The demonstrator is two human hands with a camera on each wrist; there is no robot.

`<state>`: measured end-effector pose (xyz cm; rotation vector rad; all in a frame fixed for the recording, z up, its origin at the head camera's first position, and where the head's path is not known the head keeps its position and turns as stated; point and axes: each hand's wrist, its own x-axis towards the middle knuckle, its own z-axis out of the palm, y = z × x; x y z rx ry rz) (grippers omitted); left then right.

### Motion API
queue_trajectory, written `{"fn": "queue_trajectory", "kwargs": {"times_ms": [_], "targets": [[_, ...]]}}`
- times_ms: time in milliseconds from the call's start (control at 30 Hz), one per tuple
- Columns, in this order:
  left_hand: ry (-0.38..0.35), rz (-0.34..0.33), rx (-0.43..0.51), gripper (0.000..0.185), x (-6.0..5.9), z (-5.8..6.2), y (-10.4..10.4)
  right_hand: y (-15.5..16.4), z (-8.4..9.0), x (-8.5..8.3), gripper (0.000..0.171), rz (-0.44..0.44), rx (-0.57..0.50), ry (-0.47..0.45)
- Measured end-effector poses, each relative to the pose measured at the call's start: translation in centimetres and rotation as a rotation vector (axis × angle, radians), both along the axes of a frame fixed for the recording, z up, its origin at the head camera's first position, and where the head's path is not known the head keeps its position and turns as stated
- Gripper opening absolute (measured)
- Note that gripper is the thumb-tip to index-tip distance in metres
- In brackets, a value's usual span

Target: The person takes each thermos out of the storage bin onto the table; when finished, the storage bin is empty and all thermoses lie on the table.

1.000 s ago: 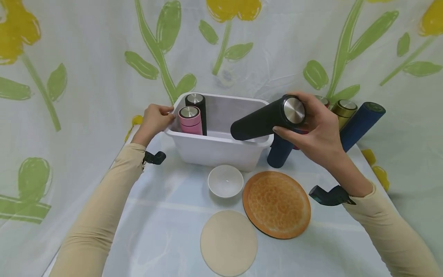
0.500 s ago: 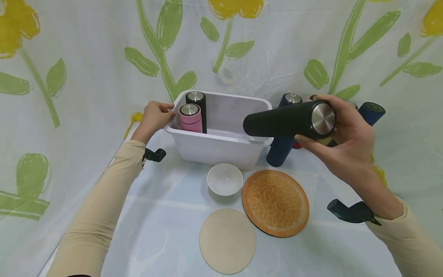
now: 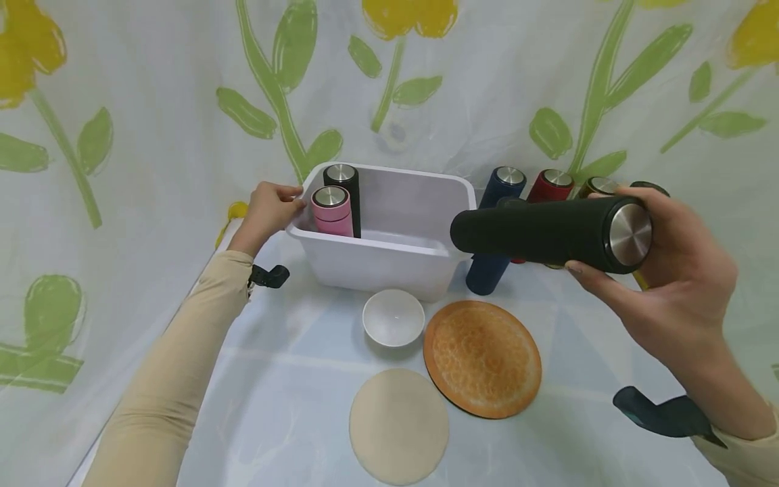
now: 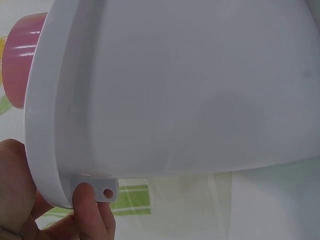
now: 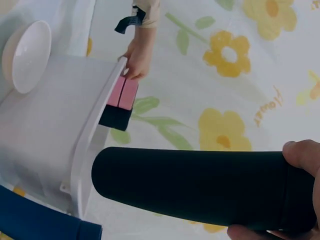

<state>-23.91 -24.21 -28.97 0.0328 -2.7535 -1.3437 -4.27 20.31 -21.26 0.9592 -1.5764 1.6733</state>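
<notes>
My right hand grips a black thermos flask near its steel-topped end. The flask lies nearly level in the air, its base over the right end of a white plastic bin in the head view. My left hand pinches the bin's left rim; the left wrist view shows fingers at a small tab under the rim. Inside the bin, at its left end, stand a pink flask and another black flask.
Right of the bin are a blue flask, a red flask and a gold flask, partly hidden. In front lie a white bowl, an orange-brown round mat and a beige round mat.
My right hand has moved right and toward me with the black flask, drawing it away from over the bin and turning it more level. The left hand stays on the rim.
</notes>
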Motion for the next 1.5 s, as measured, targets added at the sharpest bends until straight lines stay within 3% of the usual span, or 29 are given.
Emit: {"fn": "queue_trajectory", "kwargs": {"times_ms": [233,567,833,1167,1367,1500], "targets": [[0.002,-0.018,-0.002,0.042,-0.4,-0.5,0.6,2.1,-1.1,0.8,0.074,-0.056,-0.022,-0.018],[0.02,-0.009,-0.012,0.041,-0.8,-0.6,0.4,4.3,-1.7,2.3,0.076,-0.251,0.141,-0.114],[0.023,0.001,-0.013,0.041,-0.9,-0.4,0.0,5.8,-2.3,2.9,0.082,-0.579,0.365,-0.178],[0.009,-0.002,-0.01,0.042,-0.8,0.0,-0.2,6.6,-2.8,2.4,0.086,-0.734,0.425,-0.264],[0.006,-0.003,-0.007,0.041,-0.7,-0.1,0.0,7.3,-3.7,0.9,0.081,-0.752,0.455,-0.155],[0.009,0.0,-0.007,0.041,-0.7,-0.1,0.0,7.7,-4.3,-0.1,0.083,-0.759,0.479,-0.132]]}}
